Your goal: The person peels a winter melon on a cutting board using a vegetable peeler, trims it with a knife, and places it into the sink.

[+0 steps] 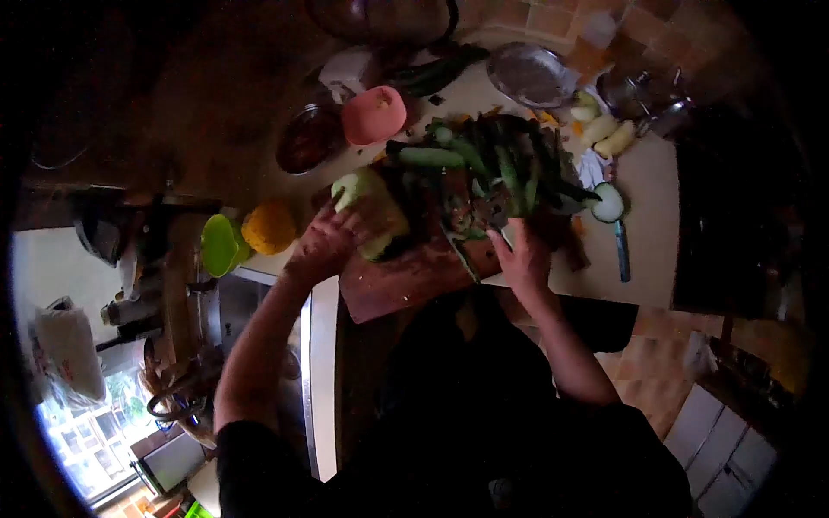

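Observation:
My left hand rests with curved fingers against a peeled pale green gourd, gripping its near left side. The gourd stands at the left of a brown wooden cutting board. At the heap's near edge, my right hand has its thumb and forefinger apart; its other fingers are mostly hidden. It touches a large pile of dark green peels that covers the board's far right part. Right of the pile lie a round white cut end with a green rim and a knife with a teal handle.
A pink bowl, a dark metal bowl and a metal plate stand at the back. An orange round thing and a lime green bowl sit at left. Pale peeled pieces lie at back right, beside a dark stove.

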Demonstrator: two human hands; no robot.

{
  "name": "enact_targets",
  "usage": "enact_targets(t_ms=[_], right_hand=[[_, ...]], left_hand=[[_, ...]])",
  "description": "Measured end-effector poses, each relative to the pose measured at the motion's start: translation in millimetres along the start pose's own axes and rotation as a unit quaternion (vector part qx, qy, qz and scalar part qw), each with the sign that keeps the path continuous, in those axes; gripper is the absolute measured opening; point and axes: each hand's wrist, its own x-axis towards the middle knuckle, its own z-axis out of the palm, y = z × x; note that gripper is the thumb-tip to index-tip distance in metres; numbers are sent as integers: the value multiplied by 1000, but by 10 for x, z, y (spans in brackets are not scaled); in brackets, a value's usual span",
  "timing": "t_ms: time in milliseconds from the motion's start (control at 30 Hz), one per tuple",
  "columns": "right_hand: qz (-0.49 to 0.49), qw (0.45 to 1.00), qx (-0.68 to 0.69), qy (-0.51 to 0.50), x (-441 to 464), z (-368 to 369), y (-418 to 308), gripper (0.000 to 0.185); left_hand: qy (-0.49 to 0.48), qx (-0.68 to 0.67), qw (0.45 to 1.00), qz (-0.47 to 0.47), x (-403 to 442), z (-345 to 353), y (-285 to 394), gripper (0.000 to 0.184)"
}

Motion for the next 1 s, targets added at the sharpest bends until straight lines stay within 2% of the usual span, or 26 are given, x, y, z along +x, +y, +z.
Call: enact_targets(t_ms=[33, 167, 267, 300, 367, 400, 467, 500, 600, 667, 700, 800, 833, 933, 1000], right_hand=[[18, 999, -39, -11, 36, -52, 30, 37], [-23, 981, -171, -87, 308, -130, 80, 39], [-58, 974, -193, -106, 423, -83, 113, 36], [-44, 985, -144, -85, 427, -105, 84, 34], [22, 990, -138, -17, 389, -179, 172, 31], [53, 989, -134, 16, 350, -217, 243, 30], [126, 980, -157, -10, 136, -437, 536, 30], [160, 972, -168, -21, 40, -536, 687, 30], [122, 972, -198, -45, -215, -538, 945, 41], [181, 963, -170, -108, -85, -563, 906, 49], [209, 955, -153, -142, -22, -534, 890, 53], [162, 955, -164, -187, 57, -498, 1112, 63], [137, 950, -200, -194, 117, -546, 1124, 58], [133, 924, -259, -248, 321, -612, 1113, 55], [202, 930, -195, -236, 447, -751, 964, 54]], left_hand=[[-48, 3, 996, 71, 95, -48, -93, 55], [-50, 135, 977, 155, 410, 161, -264, 73], [-35, 71, 977, 197, 500, 240, -392, 73], [-40, 14, 984, 175, 486, 232, -428, 74], [-58, -102, 985, 127, 398, 180, -446, 77], [-44, -128, 989, 59, 343, 187, -394, 82], [-21, -177, 981, -79, 206, 198, -283, 95], [-7, -144, 982, -124, 183, 224, -219, 101], [12, -60, 967, -248, 181, 376, 98, 117], [0, -22, 948, -318, 230, 483, 344, 121], [-7, -23, 940, -341, 245, 475, 436, 120], [25, -108, 915, -388, 316, 340, 656, 115], [38, -106, 913, -393, 344, 309, 670, 112], [16, -91, 911, -403, 353, 338, 679, 122], [38, -128, 915, -381, 288, 354, 623, 112]])
